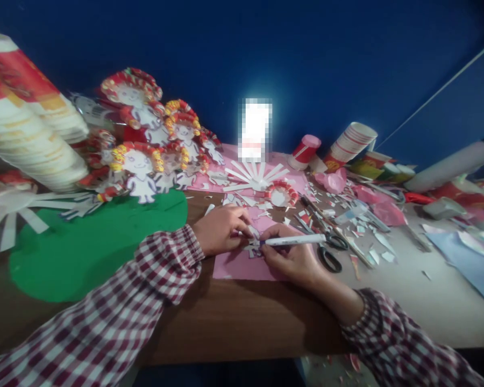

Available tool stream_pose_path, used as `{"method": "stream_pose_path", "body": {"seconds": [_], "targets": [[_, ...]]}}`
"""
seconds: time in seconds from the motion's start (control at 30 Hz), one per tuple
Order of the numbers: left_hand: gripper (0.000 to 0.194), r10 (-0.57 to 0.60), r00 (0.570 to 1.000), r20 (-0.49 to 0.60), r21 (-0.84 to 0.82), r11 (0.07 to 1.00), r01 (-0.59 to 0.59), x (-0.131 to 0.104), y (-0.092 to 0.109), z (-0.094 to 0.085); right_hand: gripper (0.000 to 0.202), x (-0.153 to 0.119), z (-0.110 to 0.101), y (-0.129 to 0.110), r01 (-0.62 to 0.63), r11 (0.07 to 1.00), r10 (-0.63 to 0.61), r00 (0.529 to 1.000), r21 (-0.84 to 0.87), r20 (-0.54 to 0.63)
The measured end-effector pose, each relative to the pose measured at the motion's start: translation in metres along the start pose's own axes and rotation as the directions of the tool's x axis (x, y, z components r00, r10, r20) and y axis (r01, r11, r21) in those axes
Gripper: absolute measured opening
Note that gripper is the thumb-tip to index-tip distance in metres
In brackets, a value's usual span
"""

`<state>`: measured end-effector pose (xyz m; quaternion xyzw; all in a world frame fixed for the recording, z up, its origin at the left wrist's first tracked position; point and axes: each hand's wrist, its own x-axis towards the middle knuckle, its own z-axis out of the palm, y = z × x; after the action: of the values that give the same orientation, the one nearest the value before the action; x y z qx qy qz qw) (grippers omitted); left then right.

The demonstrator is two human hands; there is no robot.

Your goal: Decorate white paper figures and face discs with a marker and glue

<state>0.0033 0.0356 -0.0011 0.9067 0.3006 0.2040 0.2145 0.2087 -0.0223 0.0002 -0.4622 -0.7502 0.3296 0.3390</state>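
Observation:
My right hand (pixel 292 258) is closed round a white marker pen (pixel 296 239), its dark purple tip end pointing left. Under that tip lies a small white paper doll cutout (pixel 253 250) with purple outlines, partly covered by my fingers. My left hand (pixel 222 230) pinches the cutout from the left side, fingers curled over its edge. Both hands rest over a pink paper sheet (pixel 234 267) on the brown table (pixel 210 322). Dark-handled scissors (pixel 329 260) lie just right of my right hand.
Finished paper dolls (pixel 140 169) with red and yellow curled rims stand behind a green paper shape (pixel 105 247). Stacked paper cups (pixel 28 123) lean at left; more cups (pixel 350 142) stand at back right. Paper scraps (pixel 383 242) litter the right side. A blurred bright rectangle (pixel 255 129) stands behind.

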Motion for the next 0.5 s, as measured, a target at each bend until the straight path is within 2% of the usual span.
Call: {"method": "stream_pose_path", "body": {"seconds": [0.27, 0.5], "targets": [[0.019, -0.007, 1.000, 0.028, 0.010, 1.000, 0.007, 0.0007, -0.0008, -0.0008, 0.006, -0.0004, 0.0092, 0.0081, -0.053, 0.997, 0.049, 0.995, 0.050, 0.082], [0.018, -0.012, 0.999, 0.032, 0.013, 1.000, 0.011, 0.0006, 0.0004, -0.0018, 0.008, -0.0004, 0.0097, 0.0089, -0.048, 0.997, 0.043, 0.995, 0.060, 0.088]]}}
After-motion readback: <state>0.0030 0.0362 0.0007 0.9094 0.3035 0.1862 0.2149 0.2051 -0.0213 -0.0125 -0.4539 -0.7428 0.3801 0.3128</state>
